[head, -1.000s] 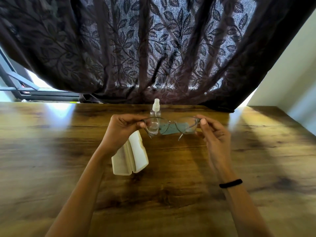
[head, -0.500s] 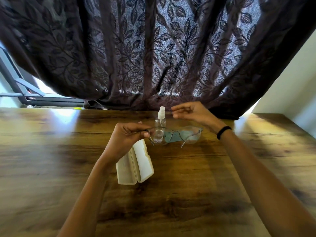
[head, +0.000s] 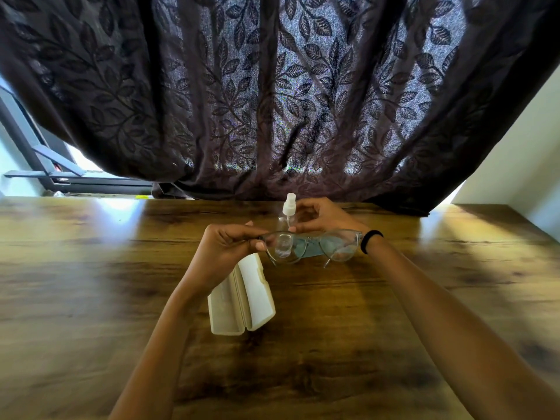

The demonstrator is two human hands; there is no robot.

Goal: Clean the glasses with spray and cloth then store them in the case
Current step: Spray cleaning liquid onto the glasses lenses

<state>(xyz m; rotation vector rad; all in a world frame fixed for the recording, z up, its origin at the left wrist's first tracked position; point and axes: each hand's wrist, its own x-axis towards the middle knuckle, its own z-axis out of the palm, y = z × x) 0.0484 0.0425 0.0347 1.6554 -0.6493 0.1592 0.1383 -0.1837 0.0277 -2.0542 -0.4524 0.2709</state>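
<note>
Pale-framed glasses [head: 338,246] hang above the surface [head: 394,301], pinched at one frame end by my left grip [head: 225,247], light and fragile I judge, best held off the lenses, while my right grip [head: 324,215] curls at the spray bottle [head: 288,212], hold unclear.

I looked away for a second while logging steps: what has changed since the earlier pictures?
The right hand let go of the glasses, reached forward past them and now curls its fingers round the spray bottle. The left hand still holds the glasses by one end over the cloth; the open case lies unmoved.
</note>
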